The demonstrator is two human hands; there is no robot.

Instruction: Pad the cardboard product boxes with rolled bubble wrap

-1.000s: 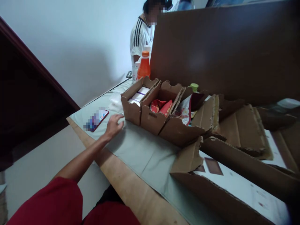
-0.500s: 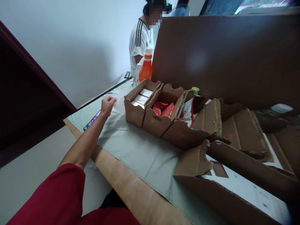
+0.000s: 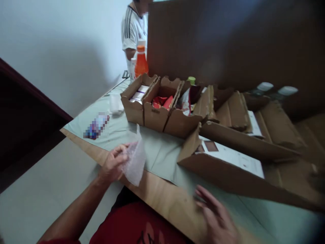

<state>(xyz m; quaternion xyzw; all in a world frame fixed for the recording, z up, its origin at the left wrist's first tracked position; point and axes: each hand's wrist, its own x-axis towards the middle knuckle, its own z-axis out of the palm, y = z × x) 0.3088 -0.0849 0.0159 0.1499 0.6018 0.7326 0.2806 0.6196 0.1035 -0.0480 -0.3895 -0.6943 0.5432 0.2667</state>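
My left hand [image 3: 113,166] is closed on a thin clear plastic bag [image 3: 134,159], holding it over the near wooden edge of the table [image 3: 162,200]. My right hand [image 3: 215,217] comes in at the bottom right, blurred, fingers spread and holding nothing. Three small open cardboard boxes [image 3: 152,112] stand in a row beyond the bag; one holds white packs, another red packets [image 3: 162,101]. A stack of more clear bags [image 3: 116,104] lies left of the boxes.
A phone [image 3: 96,126] lies on the grey-green cloth at the left. An orange bottle [image 3: 141,62] stands behind the boxes, near another person in a white striped shirt [image 3: 133,28]. Torn cardboard pieces [image 3: 228,159] cover the right. A tall brown board [image 3: 228,47] stands behind.
My left hand reached to the bag stack by the boxes, then drew back toward me holding one clear bag. My right hand has come into view. The camera tilted down and right.
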